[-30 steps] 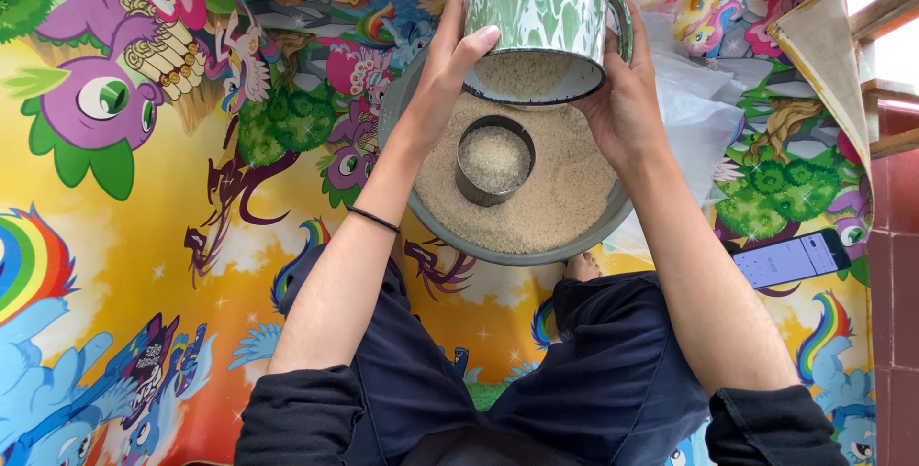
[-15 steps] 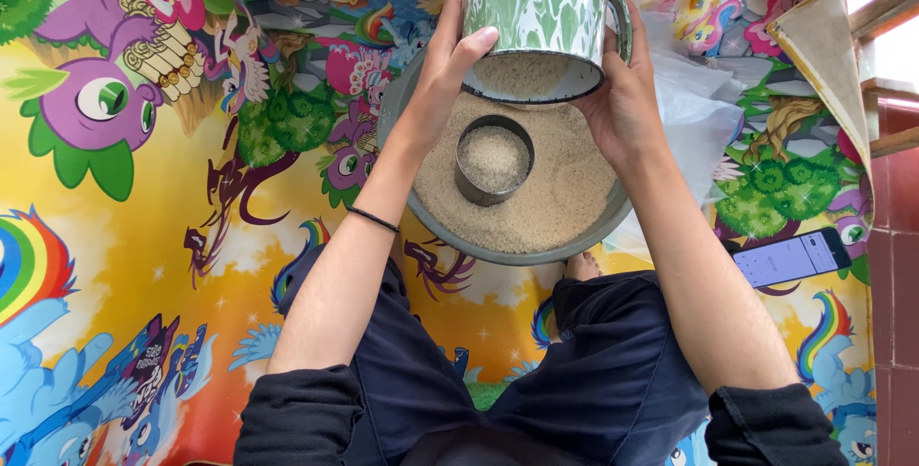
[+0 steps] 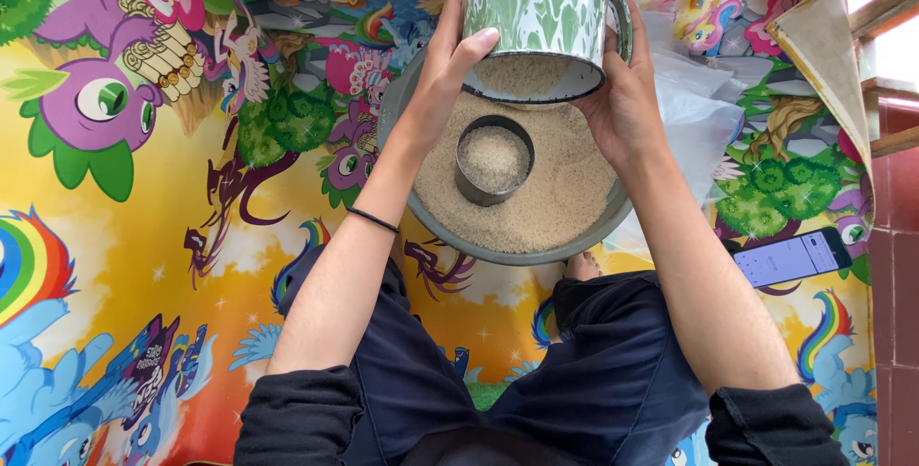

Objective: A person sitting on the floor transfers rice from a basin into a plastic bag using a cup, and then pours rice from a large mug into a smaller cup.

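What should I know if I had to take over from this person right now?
Left hand: gripping the side of the green-and-white speckled container, thumb on its rim.
Right hand: gripping the other side, near the handle.
Container: tipped over the basin, mouth toward the camera, grain visible inside.
Round grey basin: on the colourful cartoon mat, holding a wide layer of pale grain.
Small metal cup: sitting in the grain, filled with grain.
Phone: on the mat by the right arm.
Done: much grain is in the basin. Left: some remains in the container.

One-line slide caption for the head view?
Both hands tilt green-and-white enamel mug above grain-filled round metal basin.
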